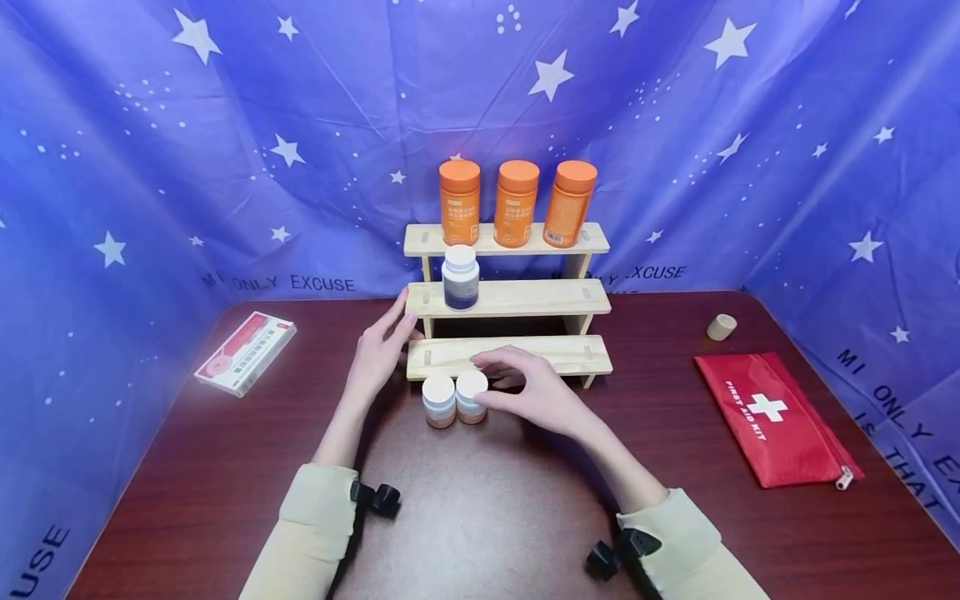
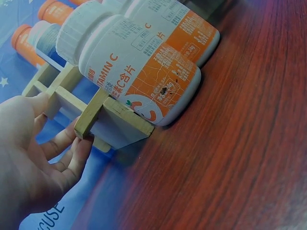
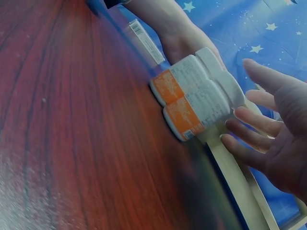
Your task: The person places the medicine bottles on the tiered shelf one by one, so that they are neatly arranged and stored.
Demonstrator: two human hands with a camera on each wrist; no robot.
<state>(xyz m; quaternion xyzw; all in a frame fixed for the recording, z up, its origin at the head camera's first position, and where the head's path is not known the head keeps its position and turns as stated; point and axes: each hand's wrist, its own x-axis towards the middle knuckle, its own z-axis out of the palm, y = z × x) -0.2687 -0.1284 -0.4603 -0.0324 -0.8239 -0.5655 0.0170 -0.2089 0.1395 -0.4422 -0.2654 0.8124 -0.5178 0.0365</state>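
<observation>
A three-tier wooden rack stands on the table, its left side held by my left hand. In the left wrist view, the fingers of that hand bend against the end of a board. Two white-capped vitamin C bottles stand side by side in front of the lowest tier. My right hand is just right of them, fingers spread and nothing held. In the right wrist view its fingertips are near the bottle caps; contact is unclear. One white bottle with a dark lower part stands on the middle tier's left.
Three orange bottles stand along the top tier. At the left lies a white and red box. A red first aid kit pouch and a small wooden cylinder are at the right. A blue star-patterned cloth hangs behind.
</observation>
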